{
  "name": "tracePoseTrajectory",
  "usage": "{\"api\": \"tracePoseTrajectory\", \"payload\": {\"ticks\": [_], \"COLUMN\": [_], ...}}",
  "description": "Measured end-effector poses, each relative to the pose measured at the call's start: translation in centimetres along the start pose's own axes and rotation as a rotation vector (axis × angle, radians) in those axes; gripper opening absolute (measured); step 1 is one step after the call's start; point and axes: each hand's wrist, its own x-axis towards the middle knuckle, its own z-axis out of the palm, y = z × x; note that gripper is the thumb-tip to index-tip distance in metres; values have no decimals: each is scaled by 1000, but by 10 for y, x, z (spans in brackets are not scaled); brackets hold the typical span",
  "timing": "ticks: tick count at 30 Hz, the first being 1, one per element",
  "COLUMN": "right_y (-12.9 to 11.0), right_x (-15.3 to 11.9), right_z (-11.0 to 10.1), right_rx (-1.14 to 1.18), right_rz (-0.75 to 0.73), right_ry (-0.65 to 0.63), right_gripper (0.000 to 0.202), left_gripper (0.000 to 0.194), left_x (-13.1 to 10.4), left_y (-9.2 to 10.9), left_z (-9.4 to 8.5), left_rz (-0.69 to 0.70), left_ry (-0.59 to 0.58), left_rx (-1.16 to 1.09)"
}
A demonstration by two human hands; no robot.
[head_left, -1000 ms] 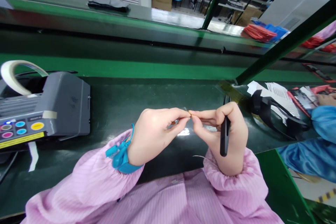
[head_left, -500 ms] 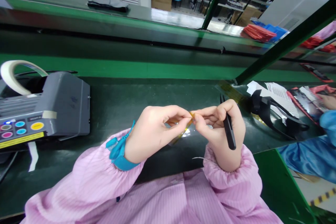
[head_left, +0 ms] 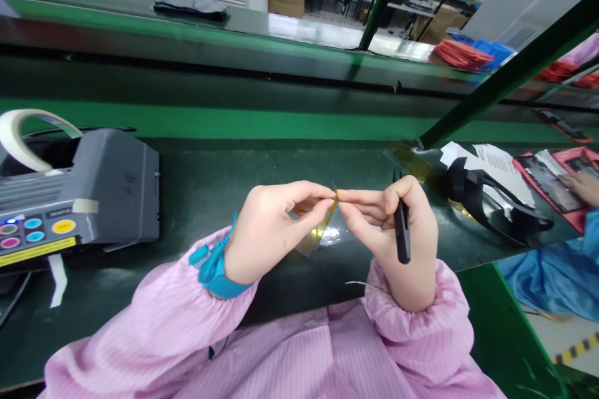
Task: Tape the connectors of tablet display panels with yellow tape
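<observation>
Thumb and fingertips of my left hand [head_left: 269, 234] are closed in a pinch on a small amber strip [head_left: 336, 196], mostly hidden by the fingers. My right hand [head_left: 379, 240] grips black tweezers [head_left: 402, 238], tucked by the curled fingers with the tips pointing away from me. Its forefinger reaches the amber strip, while the thumb stands a little apart from it. Below the fingertips a clear and yellowish film piece [head_left: 321, 230] shows over the dark bench [head_left: 224, 174], partly behind my left hand. A blue strap [head_left: 219, 268] circles my left wrist.
A grey tape dispenser [head_left: 116, 187] with a cream tape roll [head_left: 14, 131] stands at left. On the right lie a black curved strap-like object [head_left: 491, 206], papers [head_left: 503, 168] and red-edged trays [head_left: 552, 181], where a co-worker's hand [head_left: 584, 187] rests. A green post [head_left: 505, 81] slants across.
My right thumb has come off the amber strip, and the right fingers have straightened. The hands have shifted slightly up and left. More of the yellowish film shows; the tweezers stand more upright.
</observation>
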Motion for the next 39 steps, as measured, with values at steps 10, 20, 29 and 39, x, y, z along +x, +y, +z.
{"api": "tracePoseTrajectory", "payload": {"ticks": [10,20,29,39], "right_y": [7,9,12,26], "right_x": [1,1,2,6], "right_z": [1,7,10,9], "right_rx": [-23,-57,-195,-303], "right_rz": [-22,-84,-172,-173], "right_ry": [1,47,97,146], "right_gripper": [47,46,42,40], "left_gripper": [20,16,14,15], "left_x": [-11,-9,-8,-7], "left_y": [-4,-8,-11,-15], "left_z": [1,0,1,3], "left_rz": [28,170,248,252], "left_ry": [-48,-21,10,-8], "left_rx": [153,283,337,416]}}
